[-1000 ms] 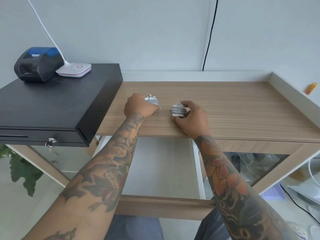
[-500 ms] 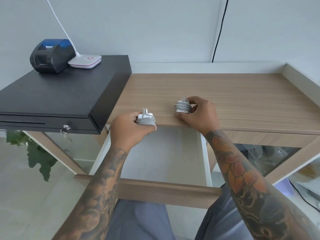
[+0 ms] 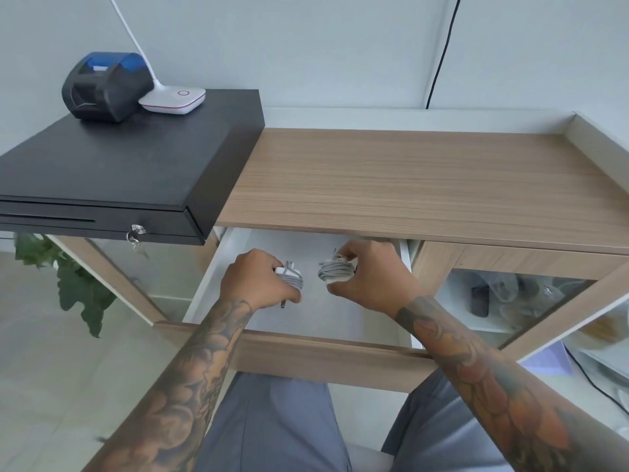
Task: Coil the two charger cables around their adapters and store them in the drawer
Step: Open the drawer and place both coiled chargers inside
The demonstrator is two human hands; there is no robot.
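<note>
Two white adapters with grey cable coiled round them are over the open white drawer (image 3: 343,321), which is pulled out from under the wooden desk (image 3: 408,185). My left hand (image 3: 253,282) grips the left coiled charger (image 3: 292,275); a short cable end hangs below it. My right hand (image 3: 372,277) grips the right coiled charger (image 3: 335,271). Both bundles sit low inside the drawer, side by side and a little apart. Whether they touch the drawer floor I cannot tell.
A black cash drawer (image 3: 112,172) stands on the desk's left, with a receipt printer (image 3: 102,85) and a white lamp base (image 3: 172,100) on it. The drawer's wooden front (image 3: 326,361) is close to my lap. A glass-fronted compartment (image 3: 503,294) lies to the right.
Both hands carried the coiled chargers off the desk top, over its front edge and down into the open drawer. The left hand went first.
</note>
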